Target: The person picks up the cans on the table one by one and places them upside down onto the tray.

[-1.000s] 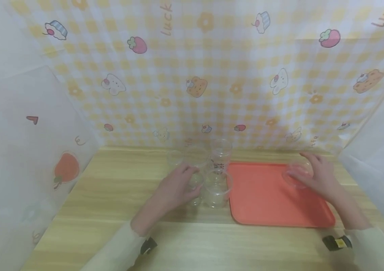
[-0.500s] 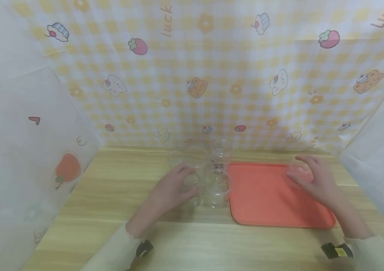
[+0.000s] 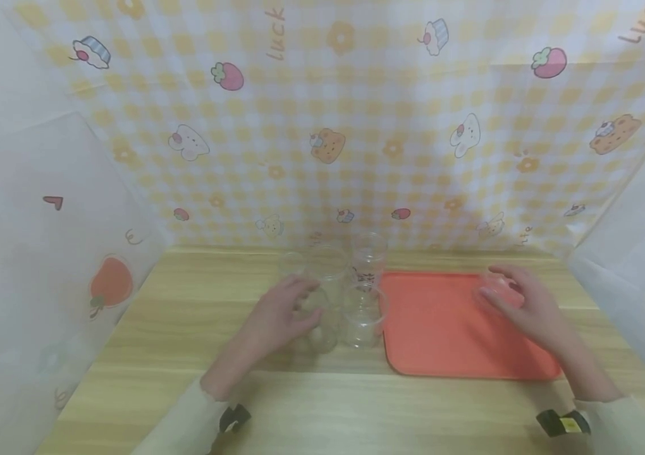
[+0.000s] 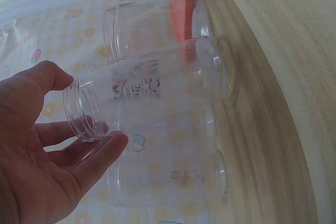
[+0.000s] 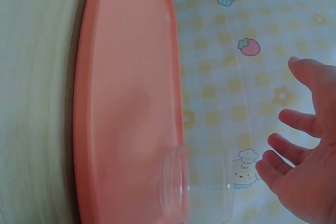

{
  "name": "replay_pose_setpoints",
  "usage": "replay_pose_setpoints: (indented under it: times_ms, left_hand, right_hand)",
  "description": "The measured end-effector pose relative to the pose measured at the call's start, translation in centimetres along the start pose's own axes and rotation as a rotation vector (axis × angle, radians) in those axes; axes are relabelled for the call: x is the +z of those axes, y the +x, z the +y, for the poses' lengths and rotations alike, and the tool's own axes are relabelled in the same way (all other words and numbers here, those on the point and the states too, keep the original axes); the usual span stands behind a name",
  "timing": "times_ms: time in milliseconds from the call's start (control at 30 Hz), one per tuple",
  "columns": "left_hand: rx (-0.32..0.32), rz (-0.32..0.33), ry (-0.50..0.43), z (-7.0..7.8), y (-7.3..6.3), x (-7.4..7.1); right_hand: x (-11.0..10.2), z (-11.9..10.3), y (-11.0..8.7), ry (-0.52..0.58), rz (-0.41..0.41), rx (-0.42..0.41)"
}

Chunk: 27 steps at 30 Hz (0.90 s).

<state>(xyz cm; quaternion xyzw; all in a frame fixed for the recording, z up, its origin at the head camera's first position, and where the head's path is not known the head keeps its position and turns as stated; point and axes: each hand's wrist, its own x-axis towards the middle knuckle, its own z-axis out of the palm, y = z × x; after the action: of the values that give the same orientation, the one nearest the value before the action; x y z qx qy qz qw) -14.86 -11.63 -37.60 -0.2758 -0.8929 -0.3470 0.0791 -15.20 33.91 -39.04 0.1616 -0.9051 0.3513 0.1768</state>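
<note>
By its open mouth, my left hand (image 3: pixel 274 319) holds a clear plastic jar (image 4: pixel 157 80), thumb at one side of the rim and fingertips at the other. This jar has a printed label and leans, its base low over the wooden table. In the left wrist view, another clear jar (image 4: pixel 152 27) stands beside it. My right hand (image 3: pixel 533 309) hovers above the back right of the red tray (image 3: pixel 442 335), fingers spread and relaxed. A short clear jar (image 5: pixel 197 184) stands on the tray below these fingers, with a gap between in the right wrist view.
More clear jars stand close together left of the tray: one in front (image 3: pixel 363 316), a tall labelled one (image 3: pixel 369 256) and others behind the left hand. A checked cloth (image 3: pixel 391 114) hangs along the table's back edge. White sheets flank both sides.
My left hand has moved left, and the jar in it has tilted that way. My right hand has shifted slightly downward in view over the short jar.
</note>
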Motion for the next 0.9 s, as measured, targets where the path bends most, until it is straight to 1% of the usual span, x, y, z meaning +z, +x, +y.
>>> replay_pose_setpoints:
  times_ms: [233, 433, 567, 700, 800, 900]
  left_hand:
    - [-0.051, 0.024, -0.134, -0.4, -0.3, -0.5]
    - [-0.116, 0.004, -0.221, -0.7, -0.7, -1.0]
    - [-0.121, 0.009, -0.269, -1.0, -0.9, -1.2]
    - [-0.113, 0.004, -0.315, -1.4, -1.1, -1.2]
    - [-0.128, -0.005, -0.335, -1.6, -1.2, -1.3]
    - [-0.150, -0.012, -0.351, -1.7, -1.4, -1.4]
  right_hand:
    - [0.5, 0.3, -0.2, 0.080, -0.011, -0.003]
    - [0.9, 0.2, -0.3, 0.139, -0.024, 0.031]
    - [1.2, -0.2, -0.4, 0.179, -0.022, 0.048]
    - [1.3, -0.7, -0.6, 0.254, -0.010, 0.066]
    - [1.3, -0.9, -0.6, 0.299, -0.002, 0.079]
    - [1.5, -1.0, -0.6, 0.294, 0.001, 0.090]
